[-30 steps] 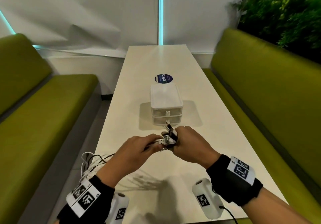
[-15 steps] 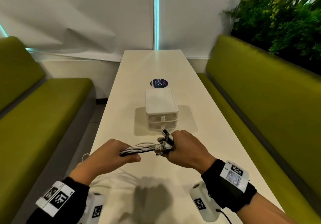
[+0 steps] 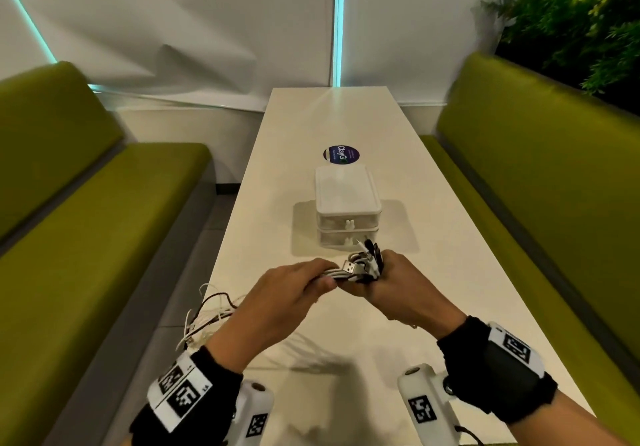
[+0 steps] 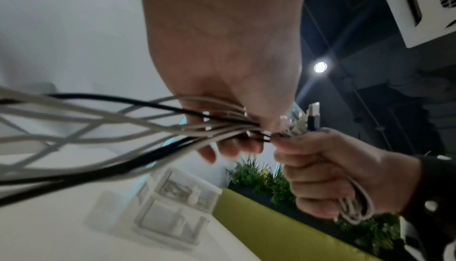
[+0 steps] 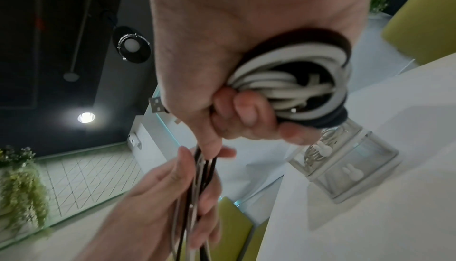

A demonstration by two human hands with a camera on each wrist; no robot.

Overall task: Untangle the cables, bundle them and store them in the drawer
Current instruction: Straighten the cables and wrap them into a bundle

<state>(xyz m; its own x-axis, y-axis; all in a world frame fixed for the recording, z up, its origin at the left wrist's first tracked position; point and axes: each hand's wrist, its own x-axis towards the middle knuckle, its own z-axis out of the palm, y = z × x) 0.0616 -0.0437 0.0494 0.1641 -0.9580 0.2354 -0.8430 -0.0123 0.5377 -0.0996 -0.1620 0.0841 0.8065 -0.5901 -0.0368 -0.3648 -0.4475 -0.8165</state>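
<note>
1. A long white counter [image 3: 433, 272] runs away between two green benches [image 3: 104, 220], with a plant [image 3: 571, 13] at the far right and a small two-drawer box [image 3: 346, 217] standing mid-counter, both drawers closed.
2. The right hand [image 3: 405, 290] is clenched on a coil of white and black cables [image 5: 296, 82], plug ends sticking up out of the fist just near the drawer box.
3. The left hand [image 3: 287, 293] grasps the loose strands where they leave the coil; half a second ago it was out to the left with a stretch of cable showing between the hands, and now it has come back in until the two grips touch.
4. I read that as another loop being handed onto the coil.
5. The free tails [image 3: 207, 314] trail off the near left edge of the counter, so bundling is unfinished and a drawer has yet to be opened.
</note>
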